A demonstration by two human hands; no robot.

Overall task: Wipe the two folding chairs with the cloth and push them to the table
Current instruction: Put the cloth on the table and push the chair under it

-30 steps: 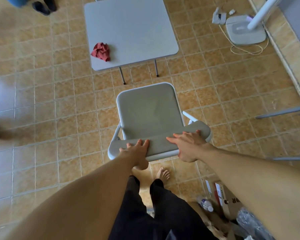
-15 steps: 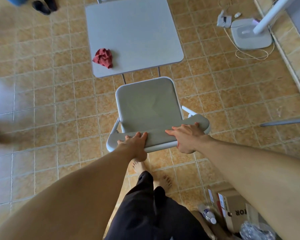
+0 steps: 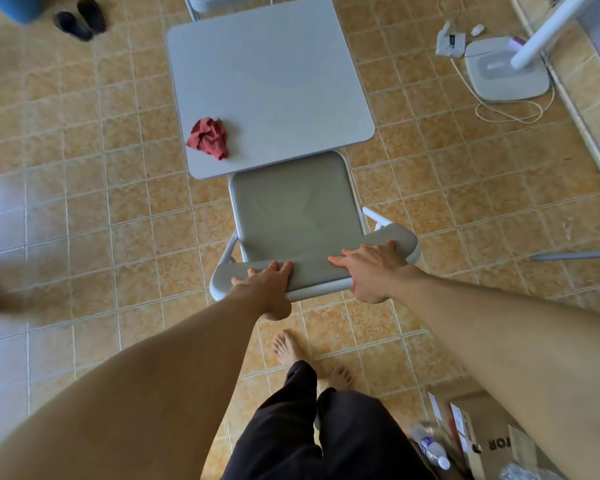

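A grey folding chair (image 3: 295, 206) stands in front of me, the front edge of its seat tucked just under the near edge of the grey square table (image 3: 271, 81). My left hand (image 3: 264, 282) grips the left part of the chair's backrest, fingers over the top and thumb underneath. On the right part of the backrest my right hand (image 3: 371, 268) presses with straight, spread fingers. A crumpled red cloth (image 3: 208, 138) lies on the table's near left corner. Part of a second grey chair (image 3: 222, 1) shows beyond the table's far edge.
Tan tiled floor all round. A white stand base (image 3: 506, 71) with a loose cable sits at the far right. Dark sandals (image 3: 80, 17) lie at the far left. A cardboard box (image 3: 482, 441) and a plastic bottle (image 3: 433, 448) are by my right leg. A metal leg (image 3: 575, 254) juts in from the right.
The chair has slid forward to the table, so its seat front now sits under the table edge. Both hands stayed on the backrest and I stepped forward.
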